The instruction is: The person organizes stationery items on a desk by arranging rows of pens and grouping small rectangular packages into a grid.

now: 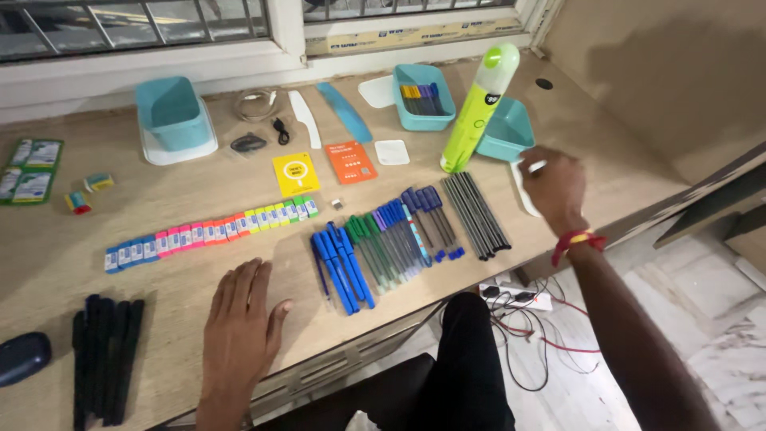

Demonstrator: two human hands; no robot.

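My left hand [239, 331] lies flat and palm down on the wooden desk [96, 231], fingers spread, just left of a row of blue pens [341, 267]. My right hand [553, 185] is at the right side of the desk, fingers closed on a white lid [525, 195] whose edge shows below the hand. It sits next to a teal container [504, 132] and a tall green bottle [479, 108]. A bundle of dark pencils [475, 214] lies just left of that hand.
A row of coloured erasers [211, 231] runs across the middle. More pens, green and purple [399, 231], lie sorted. Teal boxes [171, 116] [423, 96], yellow [295, 174] and orange [351, 162] cards, black markers [104, 355], and floor cables [527, 319] are around.
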